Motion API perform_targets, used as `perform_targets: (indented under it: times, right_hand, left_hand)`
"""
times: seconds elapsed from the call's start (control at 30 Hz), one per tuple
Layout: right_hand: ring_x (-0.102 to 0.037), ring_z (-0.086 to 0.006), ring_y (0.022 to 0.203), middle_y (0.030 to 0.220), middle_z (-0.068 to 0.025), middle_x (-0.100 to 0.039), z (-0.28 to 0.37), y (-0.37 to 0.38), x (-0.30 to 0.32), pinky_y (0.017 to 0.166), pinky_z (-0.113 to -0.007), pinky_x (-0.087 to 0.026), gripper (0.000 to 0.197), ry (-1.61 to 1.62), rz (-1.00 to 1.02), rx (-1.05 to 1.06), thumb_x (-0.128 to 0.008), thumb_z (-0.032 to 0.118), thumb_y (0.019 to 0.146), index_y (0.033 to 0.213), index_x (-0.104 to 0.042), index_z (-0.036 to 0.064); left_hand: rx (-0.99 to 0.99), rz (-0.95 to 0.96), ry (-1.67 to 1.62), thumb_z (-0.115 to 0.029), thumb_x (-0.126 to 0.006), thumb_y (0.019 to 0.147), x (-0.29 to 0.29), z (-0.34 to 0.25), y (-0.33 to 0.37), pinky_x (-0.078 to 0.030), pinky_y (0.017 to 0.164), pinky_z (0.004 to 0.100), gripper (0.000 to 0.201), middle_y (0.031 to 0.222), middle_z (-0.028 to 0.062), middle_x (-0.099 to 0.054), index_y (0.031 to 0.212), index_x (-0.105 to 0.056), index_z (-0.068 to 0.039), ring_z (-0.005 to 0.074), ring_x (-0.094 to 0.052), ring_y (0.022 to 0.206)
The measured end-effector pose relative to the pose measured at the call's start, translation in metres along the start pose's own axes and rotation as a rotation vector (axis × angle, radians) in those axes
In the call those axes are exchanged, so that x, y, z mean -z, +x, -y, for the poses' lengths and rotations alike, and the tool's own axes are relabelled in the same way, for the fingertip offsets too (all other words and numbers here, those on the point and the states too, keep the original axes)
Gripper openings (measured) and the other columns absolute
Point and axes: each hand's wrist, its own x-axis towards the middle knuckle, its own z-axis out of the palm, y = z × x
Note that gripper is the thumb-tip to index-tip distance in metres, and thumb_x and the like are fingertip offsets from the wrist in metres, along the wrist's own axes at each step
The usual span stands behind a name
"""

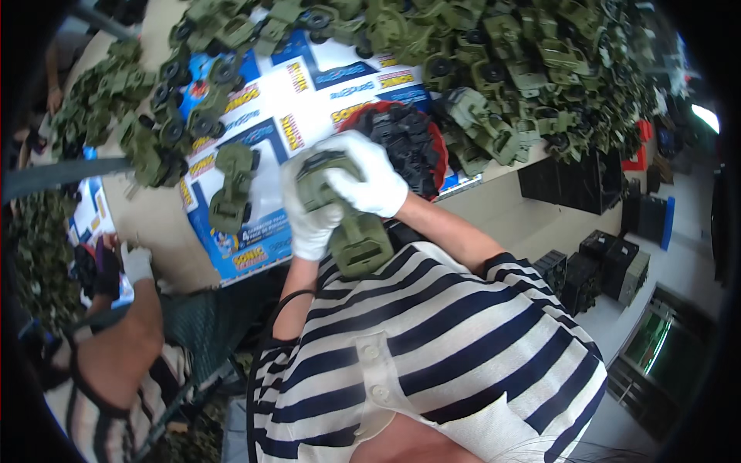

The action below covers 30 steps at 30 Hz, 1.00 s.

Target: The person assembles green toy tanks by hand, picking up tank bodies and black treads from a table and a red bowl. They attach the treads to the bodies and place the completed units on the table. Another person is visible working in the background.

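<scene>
Both of my hands wear white gloves and hold one olive-green toy truck (360,245) close to my chest. My left hand (306,220) wraps its left side. Across the cab end lies my right hand (364,174), fingers bent over the top. Parts of the truck are hidden under the gloves. Just beyond my right hand stands a red-rimmed basin (441,158) filled with small black plastic parts (403,139). Another green toy truck (234,187) rests to the left on a printed blue-and-white cardboard sheet (266,143).
Piles of green toy trucks (532,65) cover the table's far side and right end. At the left, a co-worker's hands (127,265), one in a white glove, work at the table. Black crates (571,184) stand below the right edge, with dark boxes (606,266) farther right.
</scene>
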Motion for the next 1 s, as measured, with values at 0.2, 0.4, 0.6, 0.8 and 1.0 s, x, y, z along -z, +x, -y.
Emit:
perform_targets:
  times: [0.2,0.4,0.6,0.8,1.0]
  right_hand:
    - [-0.05,-0.038,0.127,0.142,-0.0251,-0.041,0.056,0.005,0.027,0.104,-0.04,-0.044,0.11,-0.167,0.261,-0.361,-0.089,0.043,0.059,0.144,-0.033,0.0005]
    - [-0.05,-0.0359,0.128,0.141,-0.0308,-0.042,0.055,-0.019,0.025,0.104,-0.038,-0.044,0.116,-0.043,0.127,-0.428,-0.086,0.032,0.065,0.152,-0.017,-0.0019]
    - [-0.06,-0.0187,0.111,0.124,-0.0156,-0.063,0.063,0.029,0.137,0.097,-0.032,-0.048,0.075,-0.39,-0.104,-0.52,-0.076,0.024,0.074,0.14,-0.048,0.0046]
    - [-0.06,-0.0325,0.116,0.128,-0.016,-0.061,-0.029,-0.023,0.264,0.094,-0.039,-0.048,0.066,-1.361,-0.266,-0.397,-0.075,0.031,0.082,0.139,-0.05,0.0109]
    - [-0.056,-0.0343,0.121,0.138,-0.0172,-0.054,-0.035,-0.026,0.253,0.101,-0.039,-0.046,0.065,-1.299,-0.338,-0.312,-0.076,0.017,0.078,0.137,-0.051,0.0054]
  left_hand:
    - [-0.136,-0.182,0.184,-0.034,-0.089,0.071,0.001,0.008,0.012,-0.051,0.089,0.0339,0.082,0.115,0.0115,-0.059,0.129,-0.044,0.001,0.0206,-0.061,0.102]
    - [-0.014,-0.005,0.054,-0.055,-0.076,0.079,-0.004,-0.015,0.031,-0.05,0.095,0.0351,0.091,0.132,0.0162,-0.051,0.139,-0.036,0.002,0.0219,-0.055,0.117]
    - [0.156,-0.157,0.21,-0.037,-0.069,0.092,0.051,-0.021,0.05,-0.051,0.089,0.0303,0.063,0.129,0.0158,-0.053,0.138,-0.047,0.0,0.0201,-0.054,0.115]
    - [0.261,-0.2,0.934,-0.037,-0.079,0.079,0.195,0.001,0.058,-0.043,0.1,0.0396,0.07,0.126,0.0233,-0.056,0.129,-0.055,0.006,0.035,-0.055,0.115]
    - [0.65,0.158,1.365,-0.058,-0.076,0.07,0.16,-0.007,0.058,-0.047,0.096,0.042,0.102,0.128,0.0279,-0.058,0.144,-0.039,0.001,0.0398,-0.058,0.117]
